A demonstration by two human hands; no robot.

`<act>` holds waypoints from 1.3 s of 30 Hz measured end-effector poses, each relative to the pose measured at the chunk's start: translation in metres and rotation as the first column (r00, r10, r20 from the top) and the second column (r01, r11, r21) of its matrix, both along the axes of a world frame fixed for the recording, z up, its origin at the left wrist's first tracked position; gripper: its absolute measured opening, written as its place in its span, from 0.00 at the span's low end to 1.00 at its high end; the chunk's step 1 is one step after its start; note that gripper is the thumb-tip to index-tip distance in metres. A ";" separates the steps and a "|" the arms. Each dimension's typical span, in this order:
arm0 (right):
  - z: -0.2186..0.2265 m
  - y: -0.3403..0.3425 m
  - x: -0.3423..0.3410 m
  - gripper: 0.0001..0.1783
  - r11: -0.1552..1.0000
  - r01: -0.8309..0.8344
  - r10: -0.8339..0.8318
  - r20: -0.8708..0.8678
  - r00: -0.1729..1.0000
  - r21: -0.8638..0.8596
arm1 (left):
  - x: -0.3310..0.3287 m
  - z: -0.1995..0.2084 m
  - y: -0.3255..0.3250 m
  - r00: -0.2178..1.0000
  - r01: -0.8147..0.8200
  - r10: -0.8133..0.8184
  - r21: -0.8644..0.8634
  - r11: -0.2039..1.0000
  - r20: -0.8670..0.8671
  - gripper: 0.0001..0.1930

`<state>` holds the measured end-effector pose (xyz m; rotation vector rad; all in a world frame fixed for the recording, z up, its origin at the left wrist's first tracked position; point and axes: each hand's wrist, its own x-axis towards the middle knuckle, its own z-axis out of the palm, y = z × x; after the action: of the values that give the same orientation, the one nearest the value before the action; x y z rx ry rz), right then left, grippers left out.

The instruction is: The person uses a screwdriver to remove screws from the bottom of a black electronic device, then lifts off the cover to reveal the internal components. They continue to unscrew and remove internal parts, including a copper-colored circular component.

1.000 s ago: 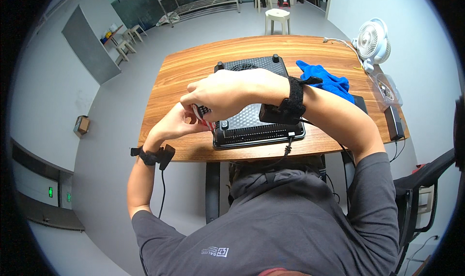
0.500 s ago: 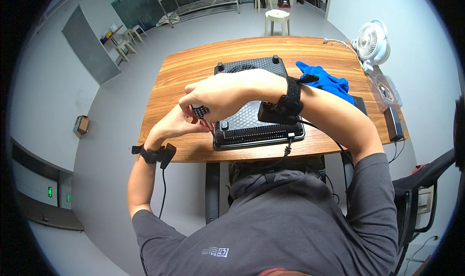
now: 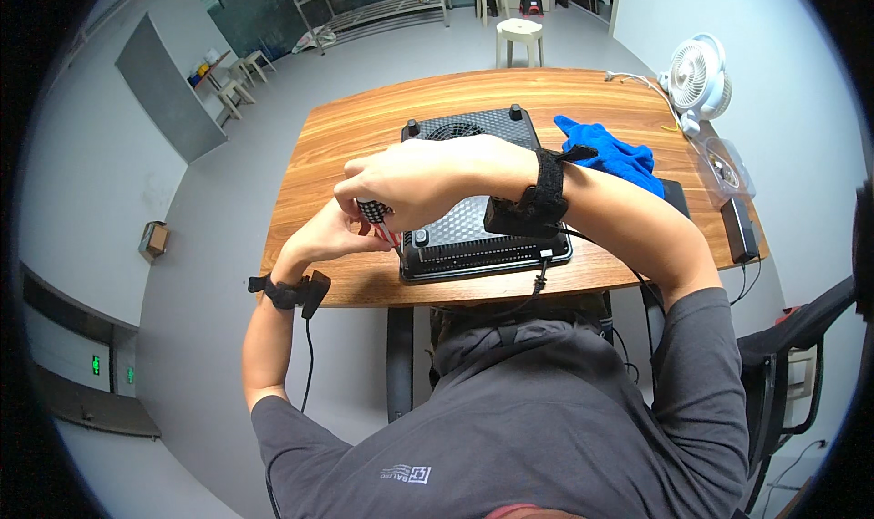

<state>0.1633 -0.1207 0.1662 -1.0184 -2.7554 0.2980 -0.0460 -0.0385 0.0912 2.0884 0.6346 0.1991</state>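
A black induction cooker (image 3: pixel 473 211) lies upside down on the table, its rubber feet and round fan grille facing up. At its near left corner my right hand (image 3: pixel 405 180) is closed from above around a screwdriver (image 3: pixel 374 211) with a black, white and red patterned handle. The thin dark shaft slants down to the cooker's edge; its tip is too small to make out. My left hand (image 3: pixel 330 231) comes in from the left, its thumb against the lower part of the screwdriver, its other fingers partly hidden behind the right hand. My right hand and wrist cover part of the cooker.
A blue cloth (image 3: pixel 614 155) lies right of the cooker, partly over a dark flat object. Along the table's (image 3: pixel 355 137) right edge are a white fan (image 3: pixel 696 75), a clear plastic box (image 3: pixel 728 168) and a black power adapter (image 3: pixel 739 230). A black cable hangs at the front edge.
Both hands keep their hold on the screwdriver at the cooker's corner. The right hand has turned only very slightly; nothing else has visibly moved.
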 end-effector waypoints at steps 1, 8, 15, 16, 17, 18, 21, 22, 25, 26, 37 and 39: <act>-0.004 0.002 0.000 0.18 0.999 0.012 -0.011 -0.042 0.999 0.039 | 0.000 -0.003 0.002 0.999 0.001 -0.001 -0.005 1.000 0.032 0.22; -0.003 0.005 -0.012 0.21 0.960 0.228 -0.238 0.046 0.970 0.164 | 0.008 0.004 -0.002 0.999 0.021 -0.020 0.049 0.999 -0.038 0.24; -0.004 0.002 0.003 0.19 1.000 -0.009 0.009 -0.058 0.998 0.000 | -0.001 -0.003 0.004 0.995 0.104 -0.104 0.005 0.995 -0.015 0.20; -0.003 0.001 0.004 0.19 0.999 -0.039 0.038 -0.060 0.997 -0.015 | 0.000 -0.003 0.003 0.996 0.091 -0.091 -0.010 0.996 0.008 0.20; -0.006 0.002 0.004 0.19 0.999 -0.033 0.034 -0.083 0.996 0.015 | 0.000 -0.004 0.002 0.996 0.079 -0.078 -0.025 0.997 0.031 0.20; -0.011 0.004 0.003 0.20 0.999 -0.026 0.030 -0.106 0.994 0.044 | 0.001 -0.004 0.002 0.996 0.067 -0.065 -0.040 0.997 0.055 0.20; -0.007 -0.002 -0.005 0.21 0.991 0.095 -0.090 -0.052 0.995 0.092 | 0.002 0.001 0.004 0.996 0.057 -0.062 -0.073 0.996 -0.069 0.19; -0.004 -0.004 -0.007 0.22 0.983 0.151 -0.150 -0.016 0.989 0.104 | 0.003 0.001 0.003 0.996 0.070 -0.071 -0.024 0.997 -0.046 0.20; 0.000 0.001 -0.013 0.24 0.974 0.224 -0.228 0.131 0.965 0.044 | 0.004 0.002 0.000 0.997 0.076 -0.074 0.073 0.994 -0.030 0.24; 0.000 0.001 -0.012 0.24 0.977 0.214 -0.215 0.092 0.972 0.020 | 0.005 0.001 0.000 0.997 0.060 -0.056 0.072 0.996 -0.059 0.25; -0.023 0.007 -0.004 0.25 0.987 0.148 -0.130 -0.236 0.963 0.062 | 0.005 -0.003 0.002 0.995 0.092 -0.093 0.011 0.996 0.034 0.29; -0.013 0.004 -0.011 0.25 0.977 0.212 -0.211 -0.093 0.973 -0.002 | 0.002 -0.003 0.000 0.999 0.053 -0.053 -0.010 0.999 0.004 0.31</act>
<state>0.1525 -0.1171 0.1536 -1.2498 -2.5361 0.2929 -0.0441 -0.0387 0.0885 2.0920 0.5760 0.1687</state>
